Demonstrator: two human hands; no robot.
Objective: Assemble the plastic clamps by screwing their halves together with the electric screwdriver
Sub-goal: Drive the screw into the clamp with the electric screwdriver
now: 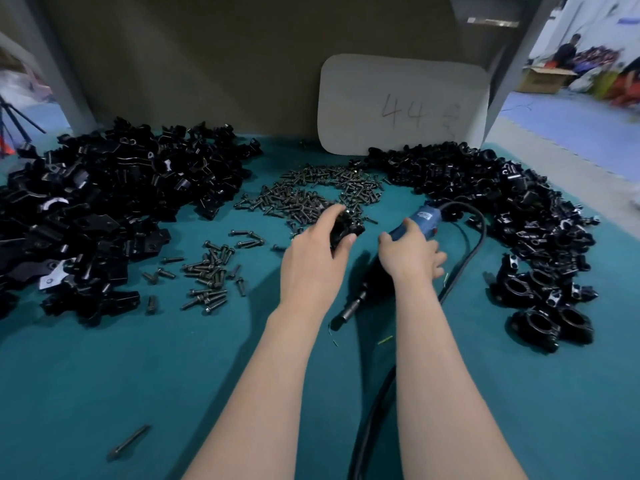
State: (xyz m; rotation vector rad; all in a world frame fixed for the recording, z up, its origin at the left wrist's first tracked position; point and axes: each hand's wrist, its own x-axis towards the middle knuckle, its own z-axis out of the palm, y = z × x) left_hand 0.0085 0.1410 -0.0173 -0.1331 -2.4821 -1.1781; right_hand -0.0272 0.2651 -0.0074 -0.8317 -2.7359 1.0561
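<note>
Gripping a black clamp [346,228], the left hand [313,251] is held at the near edge of the screw heap [311,192], with the fingers curled over the part and the thumb pressed against its near side. The clamp is lifted slightly or rested on the heap's fringe; which of the two cannot be told. Just right of the heap, the blue screwdriver [420,218] is laid on the green mat [138,375] and is grasped by the right hand [410,249]: thumb and forefinger are wrapped round its barrel, while the remaining fingers are spread loosely to the outside. Its dark nose and bit [353,304] are pointed away from the heap, towards the wearer. A black cable [474,244] is looped from the tool's far end, out to the right of the heap and back towards the near edge.

Left of the heap, a large mound of loose clamp halves [104,202] is piled. Right of the heap, a band of assembled clamps [502,209] is curved forward. A smaller scatter of screws [211,275] is spread nearer than the heap and to its left. A single long bolt [128,441] is left well nearer still. Behind the heap, a white board [401,105] marked "44" is propped upright.
</note>
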